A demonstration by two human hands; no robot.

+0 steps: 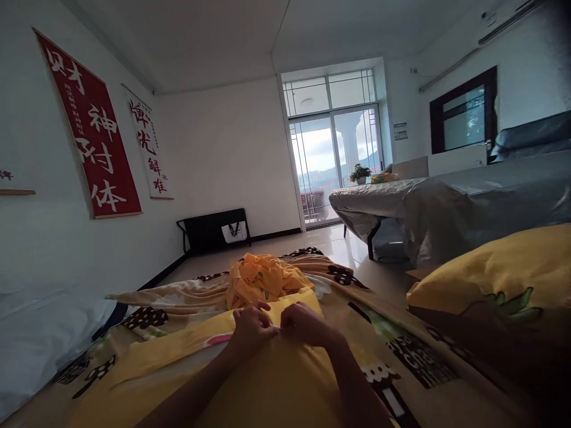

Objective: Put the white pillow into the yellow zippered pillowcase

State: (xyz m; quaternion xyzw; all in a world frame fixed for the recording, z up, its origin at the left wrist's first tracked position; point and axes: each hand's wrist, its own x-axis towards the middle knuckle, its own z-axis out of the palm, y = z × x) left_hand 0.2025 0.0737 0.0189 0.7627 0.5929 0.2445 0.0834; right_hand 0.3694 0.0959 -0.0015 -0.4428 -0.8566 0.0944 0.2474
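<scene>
A broad piece of yellow fabric point(285, 380) with a pink print lies spread in front of me. My left hand point(253, 326) is closed, its fingertips pinching this fabric near its middle. Close beside it, my right hand point(306, 324) is closed on the same fabric, with the two sets of fingertips almost touching. Just past my hands sits a crumpled heap of orange-yellow cloth point(263, 276) with small green prints. Under everything spreads a tan patterned blanket point(357, 333) with brown and white figures. Whatever lies between my fingertips is too small to make out fully.
A yellow pillow point(495, 267) with a green print is at the right; white bedding point(49, 333) lies at the left. Beyond stand a plastic-covered table point(392, 196) with a potted plant point(360, 173), and a black folded piece of furniture point(205, 229) with a white bag point(234, 232).
</scene>
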